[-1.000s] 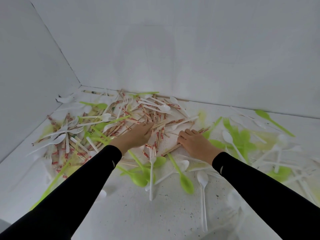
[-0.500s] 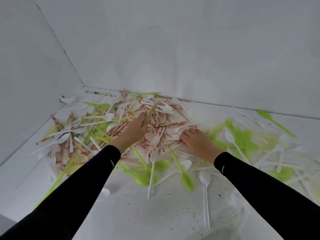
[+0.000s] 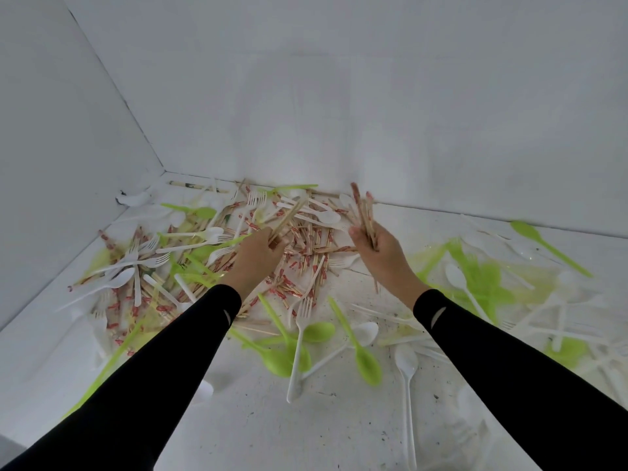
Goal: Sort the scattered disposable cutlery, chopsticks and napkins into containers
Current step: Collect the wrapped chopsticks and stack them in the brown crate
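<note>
The sorting is at an early stage. Both hands are gathering chopsticks, and nearly everything else lies scattered on the white bench (image 3: 258, 436).

The left hand (image 3: 258, 253) is curled round a few chopsticks (image 3: 289, 215), which slant up and away from it over the heap. The right hand (image 3: 377, 246) is clamped on a thicker bundle of chopsticks (image 3: 363, 212), held roughly upright and clear of the bench, with their ends fanning out above the fingers.

Between and beyond the hands, a dense pile of loose chopsticks (image 3: 306, 239), many in red-printed wrappers, spreads toward the left wall. Mixed through it are white forks (image 3: 146, 256), and a white spoon (image 3: 112, 283) lies at its left edge. Nearer the person lie a long white fork (image 3: 299, 348), two green spoons (image 3: 365, 358) and another white spoon (image 3: 406, 365). A separate patch of green cutlery (image 3: 475, 273) and pale pieces sits to the right, blurred at the edge of the view.

No container shows in this view, so nothing can be counted as sorted. A small crumpled white thing (image 3: 134, 198) in the far left corner may be a napkin, though it is too small to be sure. Judging by the layout, the chopsticks in hand need depositing, and then the forks, spoons and remaining chopsticks are all left to do.
</note>
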A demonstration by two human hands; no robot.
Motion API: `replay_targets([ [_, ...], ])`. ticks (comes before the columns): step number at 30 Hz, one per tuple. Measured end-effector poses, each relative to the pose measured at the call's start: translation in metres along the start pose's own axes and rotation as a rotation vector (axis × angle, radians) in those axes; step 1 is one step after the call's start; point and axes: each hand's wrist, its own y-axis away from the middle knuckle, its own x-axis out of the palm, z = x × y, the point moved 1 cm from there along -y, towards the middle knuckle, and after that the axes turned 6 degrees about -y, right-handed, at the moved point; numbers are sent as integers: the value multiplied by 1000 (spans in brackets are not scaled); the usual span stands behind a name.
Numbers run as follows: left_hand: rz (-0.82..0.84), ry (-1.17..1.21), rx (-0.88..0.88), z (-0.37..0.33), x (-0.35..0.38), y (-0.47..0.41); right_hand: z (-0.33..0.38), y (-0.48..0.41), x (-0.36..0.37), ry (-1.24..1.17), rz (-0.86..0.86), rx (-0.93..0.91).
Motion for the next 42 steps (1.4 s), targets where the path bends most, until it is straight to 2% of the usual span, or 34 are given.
replay_targets([
  [5,110,-291,129,18,5,-15,-32,-5,2,279,173,147],
  [10,129,-315,171,37,18,-26,-10,-25,12,378,163,31],
  [15,-60,-255,306,20,8,-28,-15,-47,21,681,129,36],
  [19,-226,-285,254,6,-8,-36,-30,-51,20,677,200,133],
  [24,-307,-224,288,-11,-17,-39,-38,-45,15,865,310,72],
  [30,-199,-115,147,-32,-6,-50,-33,-37,-4,1040,294,22],
  [36,154,-34,-229,-22,23,-57,-26,-30,-35,1046,292,29],
  [40,225,-75,-231,-26,35,-59,-24,-32,-56,1117,360,12],
  [42,285,3,-270,-26,34,-60,-24,-35,-65,1107,359,51],
])
